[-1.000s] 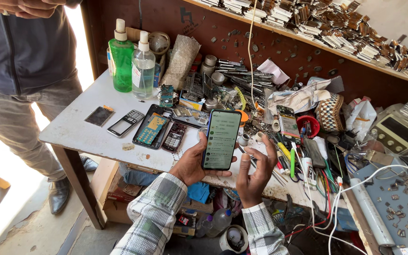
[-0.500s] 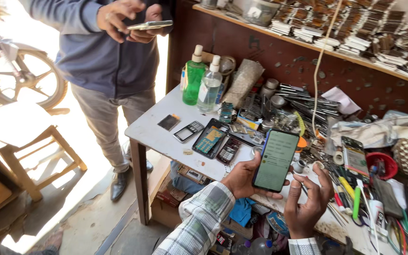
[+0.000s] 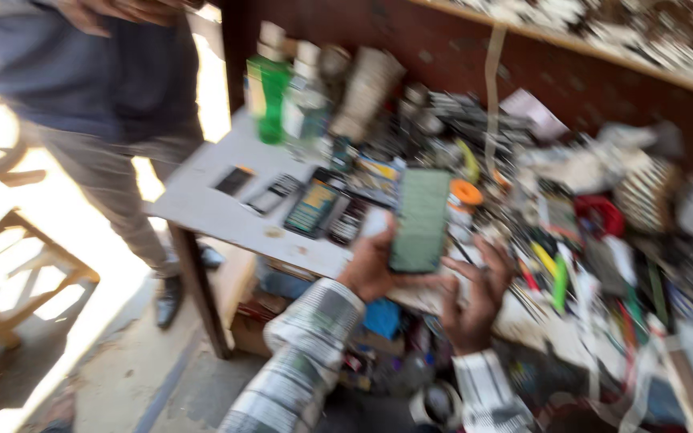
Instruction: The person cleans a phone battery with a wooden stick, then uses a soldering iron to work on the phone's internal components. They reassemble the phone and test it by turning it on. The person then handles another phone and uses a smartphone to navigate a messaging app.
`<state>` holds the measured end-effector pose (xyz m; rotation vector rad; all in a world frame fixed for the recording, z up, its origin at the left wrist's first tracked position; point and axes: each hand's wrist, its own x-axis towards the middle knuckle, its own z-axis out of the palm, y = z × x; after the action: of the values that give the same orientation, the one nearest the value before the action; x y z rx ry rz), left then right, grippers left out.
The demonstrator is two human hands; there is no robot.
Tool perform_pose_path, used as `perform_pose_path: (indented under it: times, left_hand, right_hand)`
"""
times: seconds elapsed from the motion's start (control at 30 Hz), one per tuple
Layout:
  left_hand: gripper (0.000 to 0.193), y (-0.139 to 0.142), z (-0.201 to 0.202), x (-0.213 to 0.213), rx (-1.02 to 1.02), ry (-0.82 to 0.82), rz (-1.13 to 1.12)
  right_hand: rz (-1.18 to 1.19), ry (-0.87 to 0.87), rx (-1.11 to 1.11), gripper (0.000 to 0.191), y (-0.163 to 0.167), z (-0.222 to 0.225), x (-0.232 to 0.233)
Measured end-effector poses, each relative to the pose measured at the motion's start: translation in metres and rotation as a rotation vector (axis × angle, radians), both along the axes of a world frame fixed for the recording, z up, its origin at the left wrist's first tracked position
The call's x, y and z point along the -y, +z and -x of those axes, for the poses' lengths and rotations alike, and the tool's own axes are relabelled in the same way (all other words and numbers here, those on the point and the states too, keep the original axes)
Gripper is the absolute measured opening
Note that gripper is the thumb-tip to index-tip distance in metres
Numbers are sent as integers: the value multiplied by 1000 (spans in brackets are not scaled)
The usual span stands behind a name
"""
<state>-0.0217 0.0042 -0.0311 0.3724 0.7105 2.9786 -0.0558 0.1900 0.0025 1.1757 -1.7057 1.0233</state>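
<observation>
Head view, blurred | smartphone (image 3: 420,220) held upright at frame centre, green screen lit, above the cluttered workbench (image 3: 210,210) | left hand (image 3: 372,265) gripped around its lower left edge | right hand (image 3: 475,293) spread open just right of it, fingers splayed, touching cannot be told | green bottle (image 3: 270,100) seen upper left | another person (image 3: 98,88) standing far upper left.

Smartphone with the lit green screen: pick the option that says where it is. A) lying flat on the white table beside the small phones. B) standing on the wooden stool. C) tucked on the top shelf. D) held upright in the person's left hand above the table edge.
D: the smartphone stands upright in the left hand, with the right hand open just beside it.
</observation>
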Motion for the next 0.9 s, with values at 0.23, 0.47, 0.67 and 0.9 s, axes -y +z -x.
perform_pose_path:
  times: [0.23, 0.47, 0.67, 0.9]
  left_hand:
    - [81, 16, -2, -5, -17, 48, 133]
    - [78, 16, -3, -3, -36, 13, 114]
    - [73, 8, 0, -2, 10, 41, 93]
    - [74, 15, -2, -5, -44, 37, 103]
  right_hand:
    - [-134, -26, -4, 24, -9, 7, -10]
    - [-224, 9, -17, 65, -8, 5, -10]
    - [-317, 8, -112, 70, -15, 5, -9]
    - [-376, -5, -162, 72, -18, 10, -9]
